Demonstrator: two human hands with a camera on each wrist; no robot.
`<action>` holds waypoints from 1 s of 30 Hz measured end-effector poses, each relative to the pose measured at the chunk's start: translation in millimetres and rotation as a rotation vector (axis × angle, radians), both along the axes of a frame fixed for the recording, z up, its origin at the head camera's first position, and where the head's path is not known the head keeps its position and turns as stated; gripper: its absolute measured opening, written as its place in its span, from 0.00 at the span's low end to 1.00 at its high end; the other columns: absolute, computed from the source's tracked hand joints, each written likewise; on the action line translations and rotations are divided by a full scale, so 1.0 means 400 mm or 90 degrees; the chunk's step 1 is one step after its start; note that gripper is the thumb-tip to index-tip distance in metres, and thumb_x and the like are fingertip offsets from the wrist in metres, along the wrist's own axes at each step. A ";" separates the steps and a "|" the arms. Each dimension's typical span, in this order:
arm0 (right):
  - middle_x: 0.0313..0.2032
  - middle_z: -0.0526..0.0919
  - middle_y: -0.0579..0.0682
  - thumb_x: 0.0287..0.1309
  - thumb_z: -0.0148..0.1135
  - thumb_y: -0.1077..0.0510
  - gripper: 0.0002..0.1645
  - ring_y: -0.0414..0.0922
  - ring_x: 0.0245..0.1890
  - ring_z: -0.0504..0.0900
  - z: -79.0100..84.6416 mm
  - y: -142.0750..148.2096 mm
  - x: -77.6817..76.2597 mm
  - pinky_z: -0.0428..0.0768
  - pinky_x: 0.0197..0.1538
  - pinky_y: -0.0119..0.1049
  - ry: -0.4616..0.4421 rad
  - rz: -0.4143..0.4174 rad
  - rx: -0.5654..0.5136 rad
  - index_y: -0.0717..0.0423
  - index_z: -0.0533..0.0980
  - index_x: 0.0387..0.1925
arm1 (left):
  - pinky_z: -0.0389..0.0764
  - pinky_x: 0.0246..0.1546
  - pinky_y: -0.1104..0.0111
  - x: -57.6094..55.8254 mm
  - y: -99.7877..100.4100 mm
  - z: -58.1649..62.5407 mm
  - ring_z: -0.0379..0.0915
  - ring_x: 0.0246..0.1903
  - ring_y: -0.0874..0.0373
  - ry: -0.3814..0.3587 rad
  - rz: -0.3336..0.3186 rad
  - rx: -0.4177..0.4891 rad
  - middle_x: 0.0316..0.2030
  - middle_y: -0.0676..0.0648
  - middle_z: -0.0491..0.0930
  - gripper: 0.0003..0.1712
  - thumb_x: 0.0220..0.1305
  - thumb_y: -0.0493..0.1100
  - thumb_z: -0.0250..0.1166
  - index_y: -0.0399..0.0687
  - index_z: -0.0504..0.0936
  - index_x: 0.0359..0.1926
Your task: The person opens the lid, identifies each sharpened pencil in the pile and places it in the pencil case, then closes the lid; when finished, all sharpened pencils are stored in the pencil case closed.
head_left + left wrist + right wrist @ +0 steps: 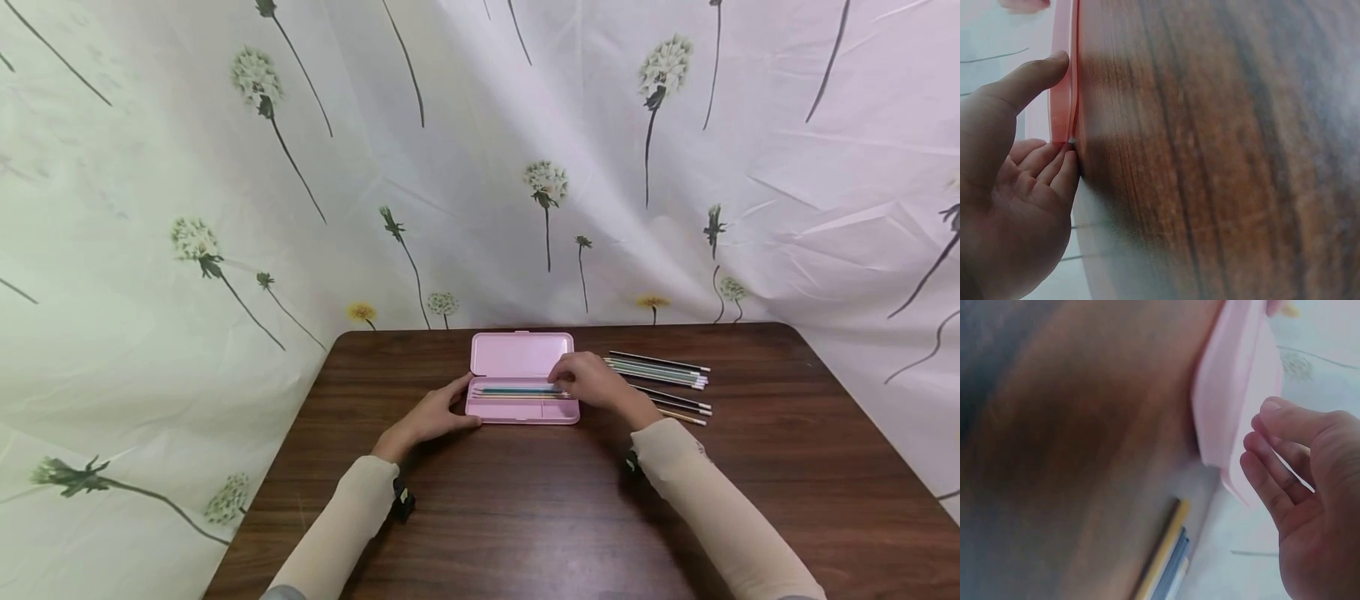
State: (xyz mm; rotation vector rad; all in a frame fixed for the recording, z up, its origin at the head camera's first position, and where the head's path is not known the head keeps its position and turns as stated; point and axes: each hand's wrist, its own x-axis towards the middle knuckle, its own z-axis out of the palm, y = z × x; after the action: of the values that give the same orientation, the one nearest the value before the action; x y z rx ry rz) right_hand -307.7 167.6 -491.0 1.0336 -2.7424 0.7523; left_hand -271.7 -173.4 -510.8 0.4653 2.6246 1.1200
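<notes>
A pink pencil case [506, 409] lies on the table with its lid [517, 354] folded back toward the wall. Several pencils [517, 391] rest lengthwise in its rear compartment. At the case's left end is my left hand [431, 417], thumb at the front side and nearly straight fingers against the end. My right hand [596, 383] is over the right end of the case, thumb and fingertips close together near the pencils' ends. In the right wrist view its fingers are loosely bent beside the case wall [1222, 394], with no pencil showing between them.
Several more pencils [660, 372], dark, green and yellow, lie loosely grouped right of the case. The brown wooden table [487, 508] meets a white curtain [465, 167] printed with dandelions along its back edge.
</notes>
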 end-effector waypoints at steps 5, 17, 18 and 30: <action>0.41 0.92 0.50 0.65 0.70 0.68 0.07 0.45 0.41 0.87 0.037 0.053 -0.003 0.86 0.49 0.48 0.017 -0.023 -0.040 0.58 0.90 0.41 | 0.64 0.79 0.46 0.000 0.001 0.000 0.60 0.80 0.44 0.000 -0.001 -0.002 0.81 0.42 0.63 0.53 0.68 0.53 0.75 0.57 0.57 0.86; 0.43 0.93 0.49 0.70 0.69 0.62 0.07 0.48 0.45 0.89 0.113 0.231 0.026 0.85 0.50 0.51 0.002 -0.104 -0.052 0.52 0.90 0.44 | 0.64 0.79 0.46 0.001 0.001 0.003 0.59 0.81 0.44 -0.005 -0.004 -0.002 0.82 0.42 0.61 0.53 0.68 0.52 0.75 0.56 0.56 0.86; 0.43 0.93 0.50 0.70 0.69 0.62 0.07 0.49 0.45 0.89 0.115 0.246 0.029 0.85 0.50 0.51 0.001 -0.113 -0.053 0.52 0.90 0.44 | 0.64 0.79 0.46 0.002 0.001 0.004 0.59 0.81 0.44 -0.006 -0.004 -0.003 0.82 0.42 0.61 0.53 0.69 0.52 0.75 0.56 0.56 0.86; 0.43 0.93 0.53 0.71 0.69 0.60 0.07 0.38 0.38 0.84 0.105 0.407 0.048 0.80 0.42 0.34 -0.009 -0.194 -0.072 0.53 0.91 0.44 | 0.65 0.79 0.46 0.000 -0.004 0.007 0.60 0.80 0.44 0.002 -0.012 -0.003 0.81 0.41 0.63 0.53 0.68 0.52 0.75 0.55 0.56 0.86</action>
State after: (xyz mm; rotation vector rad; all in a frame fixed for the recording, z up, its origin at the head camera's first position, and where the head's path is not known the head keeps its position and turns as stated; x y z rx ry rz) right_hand -288.5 330.3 -448.9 0.5710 -2.7401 0.8522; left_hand -271.7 -175.2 -508.0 0.4893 2.6193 1.1086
